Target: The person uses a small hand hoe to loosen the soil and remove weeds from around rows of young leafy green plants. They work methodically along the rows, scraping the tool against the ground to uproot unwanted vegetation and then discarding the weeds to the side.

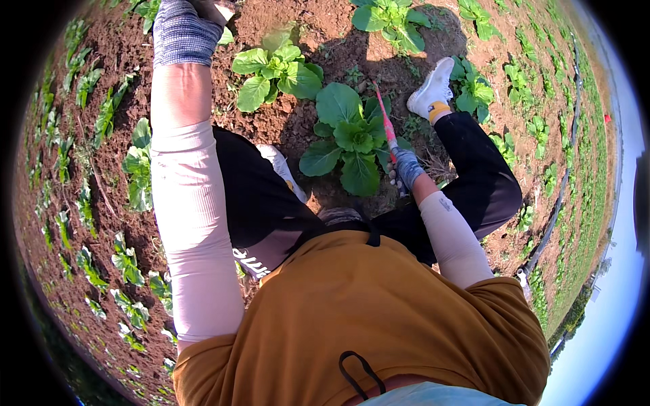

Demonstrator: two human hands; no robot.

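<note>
My right hand (403,165), in a grey-blue knit glove, grips a red-handled tool (387,124) whose far end reaches the soil; what kind of tool it is cannot be told. Just left of it grows a large leafy green plant (355,137). My left hand (188,30), gloved the same way, is stretched out to the upper left, with its fingers partly cut off by the picture's top edge. Whether it holds anything is unclear. Below and right of that hand stands a smaller leafy plant (277,73).
White shoes (432,89) stand on brown soil (325,61) among the plants. Another leafy plant (393,23) grows at the top, and one (472,89) beside the right shoe. Rows of plants run down both sides. A black hose (563,182) lies along the right.
</note>
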